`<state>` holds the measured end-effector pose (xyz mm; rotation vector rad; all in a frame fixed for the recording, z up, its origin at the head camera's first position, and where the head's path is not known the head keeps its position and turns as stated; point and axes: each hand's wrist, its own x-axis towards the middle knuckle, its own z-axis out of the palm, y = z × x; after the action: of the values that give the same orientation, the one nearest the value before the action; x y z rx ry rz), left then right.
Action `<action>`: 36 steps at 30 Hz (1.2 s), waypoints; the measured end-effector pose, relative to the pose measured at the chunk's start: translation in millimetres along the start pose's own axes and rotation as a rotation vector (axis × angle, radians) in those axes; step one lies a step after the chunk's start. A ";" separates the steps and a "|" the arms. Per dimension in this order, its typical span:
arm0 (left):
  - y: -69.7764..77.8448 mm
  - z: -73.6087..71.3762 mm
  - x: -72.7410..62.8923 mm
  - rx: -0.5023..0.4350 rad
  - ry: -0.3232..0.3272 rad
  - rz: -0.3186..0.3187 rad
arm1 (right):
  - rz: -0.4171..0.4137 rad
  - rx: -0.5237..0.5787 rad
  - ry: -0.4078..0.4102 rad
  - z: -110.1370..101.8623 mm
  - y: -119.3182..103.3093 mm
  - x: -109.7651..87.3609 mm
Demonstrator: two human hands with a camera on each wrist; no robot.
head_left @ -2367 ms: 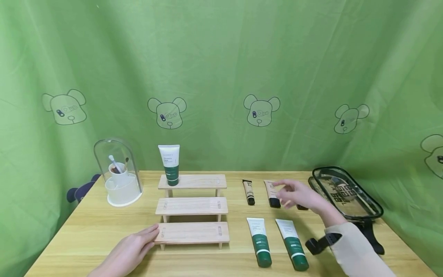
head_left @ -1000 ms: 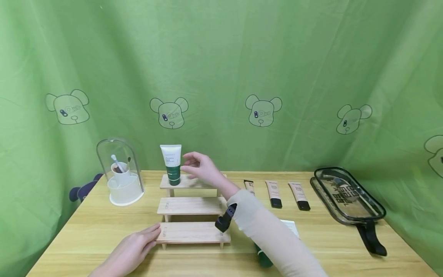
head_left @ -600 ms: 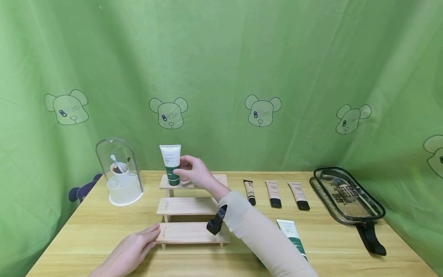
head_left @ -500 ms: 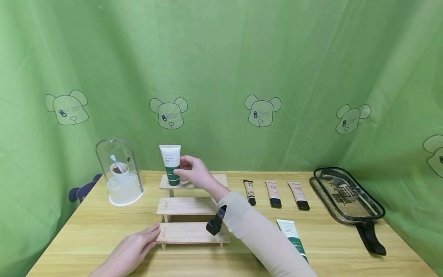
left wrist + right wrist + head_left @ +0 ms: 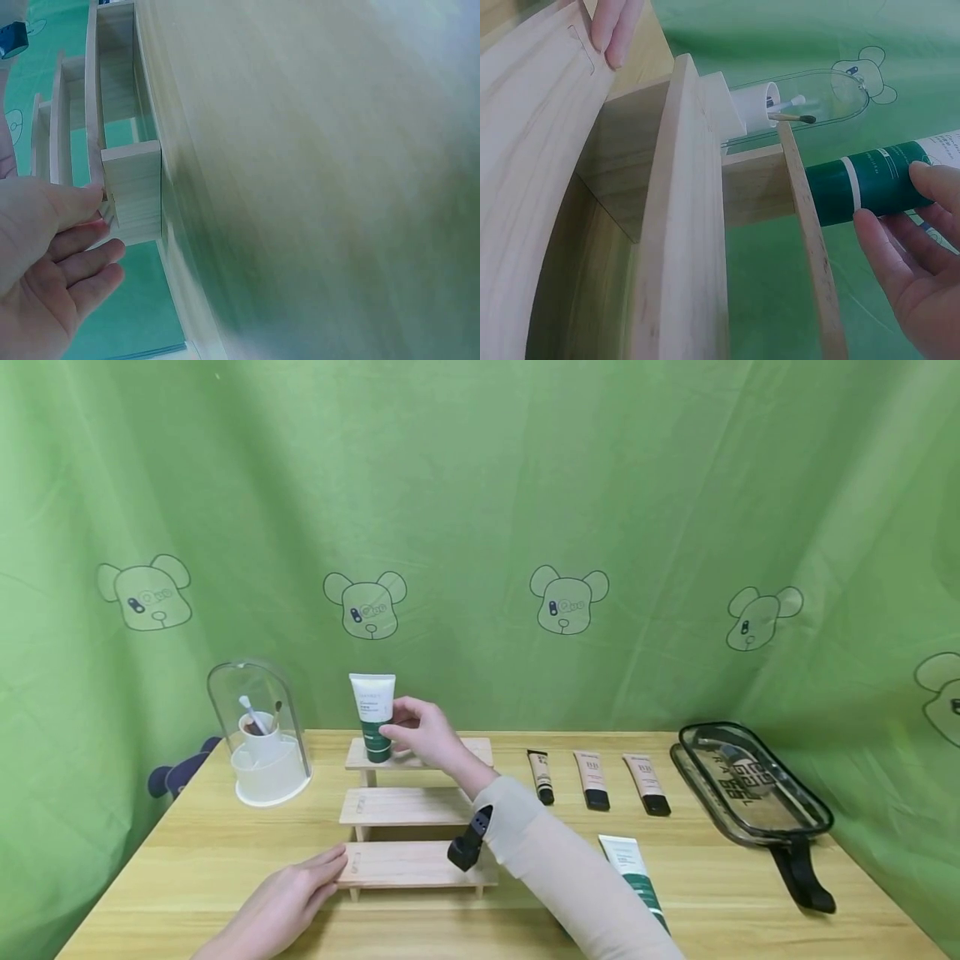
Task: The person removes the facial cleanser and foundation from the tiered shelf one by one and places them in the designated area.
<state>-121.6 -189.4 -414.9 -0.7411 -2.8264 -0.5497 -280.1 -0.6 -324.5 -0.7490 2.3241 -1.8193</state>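
Observation:
My right hand [image 5: 427,735] holds a white-and-green squeeze tube [image 5: 372,702] by its green lower part, thumb in front. The tube stands upright, cap down, at the left end of the top step of a three-step wooden stand [image 5: 416,807]. In the right wrist view, thumb and fingers close round the green tube [image 5: 870,180], its cap end against the top board. At the lower left, my left hand [image 5: 288,893] pinches the left end of the bottom step. The left wrist view shows that hand [image 5: 52,255] with thumb and forefinger on the step's corner [image 5: 131,180].
Left of the stand is a clear-domed white holder [image 5: 268,768] with brushes. To the right lie a small black-capped tube [image 5: 540,775], two pink BB tubes [image 5: 591,777] and another green-white tube [image 5: 628,868], partly under my forearm. A clear black-edged pouch [image 5: 753,785] lies far right.
My right hand has moved left from above the pink tubes to the top step and taken hold of the green-white tube, which has shifted slightly right. The left hand stays put.

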 end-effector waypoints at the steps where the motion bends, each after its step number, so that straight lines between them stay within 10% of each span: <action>1: 0.0 0.0 -0.1 -0.002 -0.001 -0.001 | 0.000 -0.003 0.003 -1.0 -0.2 -0.8; 36: 0.2 0.8 -1.7 0.012 0.025 0.006 | -0.003 -0.018 0.043 -110.7 19.6 -99.8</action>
<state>-120.1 -189.6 -415.9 -0.7353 -2.8014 -0.5373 -239.6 143.9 -333.4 -0.7229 2.3697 -1.8368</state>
